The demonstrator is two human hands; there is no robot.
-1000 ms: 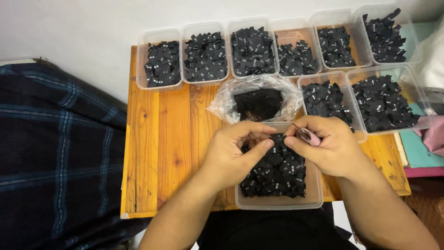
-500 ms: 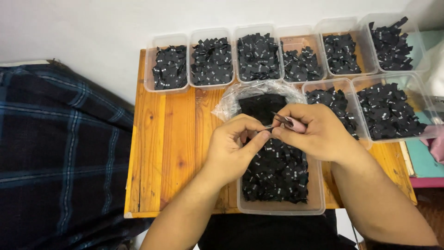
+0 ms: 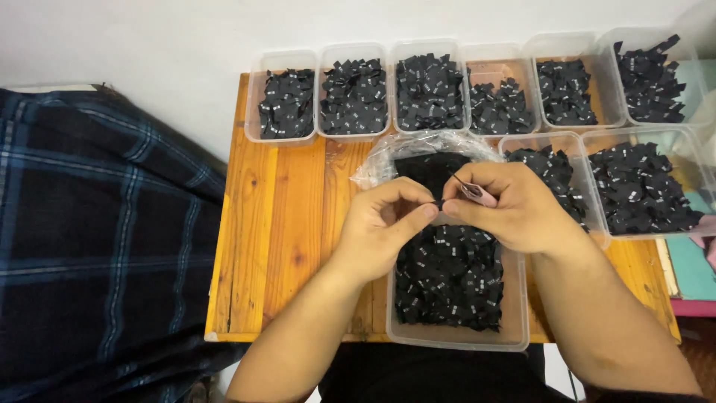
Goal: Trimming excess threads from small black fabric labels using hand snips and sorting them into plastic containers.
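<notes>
My left hand (image 3: 384, 227) and my right hand (image 3: 514, 205) meet fingertip to fingertip above a clear plastic tub (image 3: 455, 342) full of small black fabric labels (image 3: 447, 276). Between thumb and forefinger, the left hand pinches one small black label (image 3: 437, 202). The right hand grips a small pink cutting tool (image 3: 475, 192), whose thin metal tip points up and left, and its fingertips also touch that label. Just behind the hands lies a crumpled clear plastic bag (image 3: 373, 168) with dark fabric inside.
Six clear tubs of black labels (image 3: 287, 104) line the back edge of the wooden table (image 3: 283, 224). Two more tubs (image 3: 641, 186) sit at the right. A dark plaid cloth (image 3: 97, 239) fills the left side beside the table.
The hands have drawn together so their fingertips meet on the label. The view has shifted slightly; the tubs have stayed where they were.
</notes>
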